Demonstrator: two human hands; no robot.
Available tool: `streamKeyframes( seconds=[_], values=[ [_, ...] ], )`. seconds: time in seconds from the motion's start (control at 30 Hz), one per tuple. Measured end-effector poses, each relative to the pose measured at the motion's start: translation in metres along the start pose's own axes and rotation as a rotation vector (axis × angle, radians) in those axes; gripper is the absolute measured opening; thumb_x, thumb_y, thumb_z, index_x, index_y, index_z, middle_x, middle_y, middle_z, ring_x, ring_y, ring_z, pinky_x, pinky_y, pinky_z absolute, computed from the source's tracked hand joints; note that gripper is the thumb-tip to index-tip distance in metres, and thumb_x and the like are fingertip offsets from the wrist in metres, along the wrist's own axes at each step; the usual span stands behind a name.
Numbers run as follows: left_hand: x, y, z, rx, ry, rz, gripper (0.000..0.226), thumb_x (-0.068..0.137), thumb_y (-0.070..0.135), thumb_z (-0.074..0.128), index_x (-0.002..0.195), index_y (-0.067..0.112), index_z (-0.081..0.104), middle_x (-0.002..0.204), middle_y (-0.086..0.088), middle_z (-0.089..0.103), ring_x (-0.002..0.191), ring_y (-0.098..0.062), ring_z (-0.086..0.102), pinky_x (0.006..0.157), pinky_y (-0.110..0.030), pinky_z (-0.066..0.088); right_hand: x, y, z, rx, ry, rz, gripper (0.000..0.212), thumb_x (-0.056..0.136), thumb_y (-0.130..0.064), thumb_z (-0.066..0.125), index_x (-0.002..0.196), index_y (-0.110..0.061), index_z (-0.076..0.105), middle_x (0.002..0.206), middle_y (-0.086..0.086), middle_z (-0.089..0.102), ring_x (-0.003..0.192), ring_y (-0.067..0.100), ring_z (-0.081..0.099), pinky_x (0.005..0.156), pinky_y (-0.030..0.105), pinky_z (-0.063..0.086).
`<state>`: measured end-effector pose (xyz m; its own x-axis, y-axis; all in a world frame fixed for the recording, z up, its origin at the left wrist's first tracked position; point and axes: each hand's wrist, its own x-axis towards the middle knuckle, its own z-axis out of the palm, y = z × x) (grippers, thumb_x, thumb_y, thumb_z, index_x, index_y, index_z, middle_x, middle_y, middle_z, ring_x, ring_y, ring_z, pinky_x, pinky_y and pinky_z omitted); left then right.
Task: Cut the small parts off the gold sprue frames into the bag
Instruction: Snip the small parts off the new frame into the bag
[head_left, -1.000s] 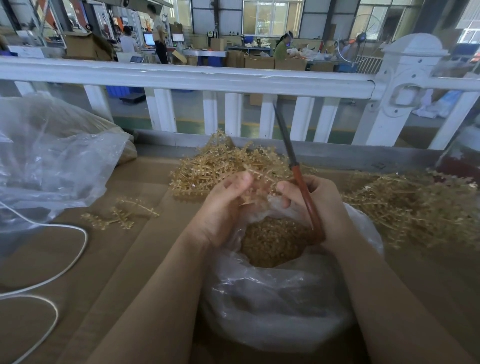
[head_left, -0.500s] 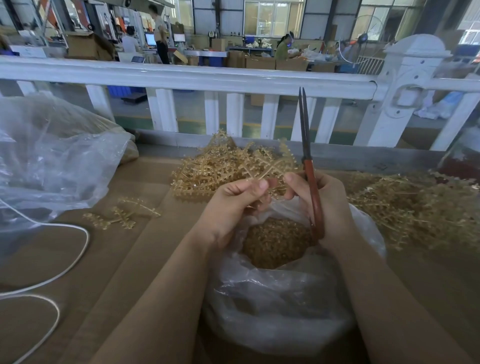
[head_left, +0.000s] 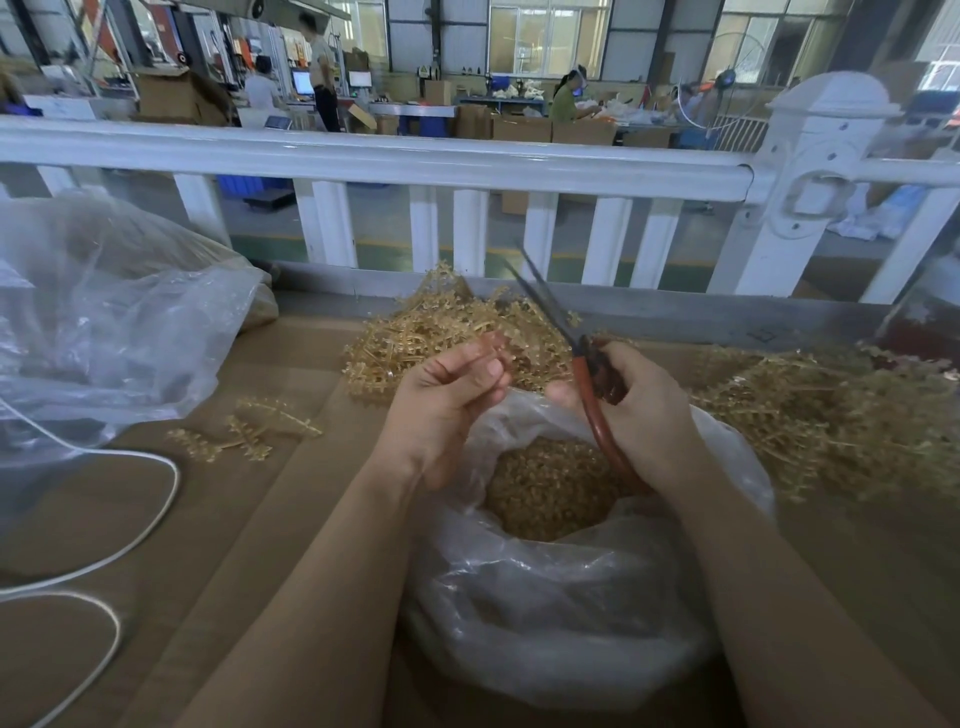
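both bare forearms reach forward and converge. the left hand (head_left: 447, 395) is raised, palm turned toward the right, fingers curled with thumb and fingertips pinched together at the top; what they pinch is blurred. the right hand (head_left: 641, 410) sits just beside it, slightly lower, fingers wrapped around red scissor handles (head_left: 597, 415), blades pointing up and away to the left.

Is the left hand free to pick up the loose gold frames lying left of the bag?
Probably not yet: the left hand looks to be pinching something, blurred. The way to the loose frames looks open.
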<state>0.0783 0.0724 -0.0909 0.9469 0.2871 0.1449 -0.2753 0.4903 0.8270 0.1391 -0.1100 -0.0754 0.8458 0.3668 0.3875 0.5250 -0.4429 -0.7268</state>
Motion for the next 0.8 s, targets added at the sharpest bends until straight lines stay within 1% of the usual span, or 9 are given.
streamKeyframes(
  seconds=[0.1, 0.17, 0.27, 0.33, 0.43, 0.57, 0.67, 0.73, 0.8],
  values=[
    [0.000, 0.001, -0.001, 0.000, 0.025, 0.041, 0.016, 0.072, 0.004, 0.071, 0.081, 0.014, 0.079, 0.088, -0.002, 0.076, 0.075, -0.010, 0.069, 0.071, -0.020, 0.057, -0.002, 0.004, 0.001, -0.124, -0.069, -0.062, 0.056, 0.055, -0.100, 0.049, 0.089, -0.055, 0.050, 0.094, -0.042, 0.056, 0.087, -0.015, 0.054, 0.062, 0.017, 0.038],
    [0.000, 0.001, -0.001, 0.000, 0.022, 0.067, 0.010, 0.072, 0.006, 0.072, 0.079, 0.012, 0.074, 0.077, -0.001, 0.072, 0.071, -0.009, 0.068, 0.072, -0.020, 0.057, -0.002, 0.007, 0.002, -0.194, -0.087, -0.072, 0.061, 0.054, -0.102, 0.044, 0.089, -0.053, 0.050, 0.087, -0.033, 0.060, 0.081, -0.011, 0.056, 0.061, 0.015, 0.036],
    [0.000, -0.002, -0.002, 0.009, 0.040, 0.090, 0.012, 0.072, 0.005, 0.070, 0.082, 0.011, 0.070, 0.070, 0.000, 0.068, 0.070, -0.009, 0.068, 0.071, -0.020, 0.056, -0.003, 0.008, 0.005, -0.294, -0.079, -0.117, 0.059, 0.061, -0.096, 0.047, 0.095, -0.048, 0.051, 0.081, -0.030, 0.057, 0.075, -0.010, 0.053, 0.059, 0.012, 0.033],
    [0.001, -0.002, -0.001, 0.014, 0.052, 0.098, 0.016, 0.076, -0.002, 0.067, 0.083, 0.013, 0.069, 0.066, 0.001, 0.065, 0.069, -0.009, 0.068, 0.070, -0.020, 0.056, -0.003, 0.009, 0.005, -0.340, -0.064, -0.147, 0.057, 0.066, -0.093, 0.048, 0.098, -0.045, 0.052, 0.078, -0.029, 0.055, 0.071, -0.010, 0.051, 0.057, 0.011, 0.031],
    [0.001, -0.002, -0.001, 0.020, 0.049, 0.109, 0.018, 0.076, -0.005, 0.065, 0.084, 0.011, 0.065, 0.060, 0.004, 0.061, 0.067, -0.009, 0.067, 0.070, -0.021, 0.057, -0.003, 0.010, 0.005, -0.380, -0.057, -0.158, 0.057, 0.067, -0.093, 0.046, 0.097, -0.046, 0.049, 0.077, -0.031, 0.051, 0.070, -0.011, 0.048, 0.056, 0.011, 0.030],
    [0.000, -0.002, 0.000, 0.025, 0.043, 0.119, 0.019, 0.077, -0.007, 0.065, 0.084, 0.011, 0.066, 0.061, 0.006, 0.065, 0.068, -0.009, 0.069, 0.071, -0.021, 0.057, -0.002, 0.011, 0.005, -0.423, -0.040, -0.177, 0.059, 0.070, -0.091, 0.048, 0.102, -0.043, 0.052, 0.076, -0.032, 0.047, 0.068, -0.014, 0.044, 0.057, 0.009, 0.030],
    [0.000, -0.001, 0.001, 0.004, 0.066, 0.101, 0.018, 0.074, -0.004, 0.068, 0.081, 0.013, 0.071, 0.070, -0.001, 0.071, 0.071, -0.011, 0.071, 0.069, -0.021, 0.057, -0.002, 0.011, 0.006, -0.435, -0.025, -0.174, 0.057, 0.070, -0.092, 0.049, 0.101, -0.043, 0.050, 0.075, -0.035, 0.043, 0.065, -0.015, 0.040, 0.056, 0.008, 0.028],
    [0.000, -0.001, 0.001, 0.015, 0.064, 0.100, 0.016, 0.078, -0.005, 0.066, 0.084, 0.009, 0.066, 0.073, -0.002, 0.073, 0.072, -0.011, 0.071, 0.069, -0.020, 0.057, -0.002, 0.010, 0.006, -0.463, -0.011, -0.168, 0.056, 0.070, -0.092, 0.048, 0.099, -0.044, 0.049, 0.072, -0.037, 0.039, 0.063, -0.014, 0.039, 0.055, 0.008, 0.026],
    [-0.001, 0.000, 0.001, 0.014, 0.048, 0.103, 0.015, 0.074, 0.000, 0.069, 0.085, 0.006, 0.061, 0.073, -0.001, 0.074, 0.073, -0.011, 0.072, 0.070, -0.020, 0.056, -0.002, 0.011, 0.006, -0.485, 0.013, -0.165, 0.060, 0.071, -0.092, 0.046, 0.100, -0.041, 0.054, 0.070, -0.036, 0.039, 0.061, -0.014, 0.037, 0.054, 0.009, 0.025]
  ],
)
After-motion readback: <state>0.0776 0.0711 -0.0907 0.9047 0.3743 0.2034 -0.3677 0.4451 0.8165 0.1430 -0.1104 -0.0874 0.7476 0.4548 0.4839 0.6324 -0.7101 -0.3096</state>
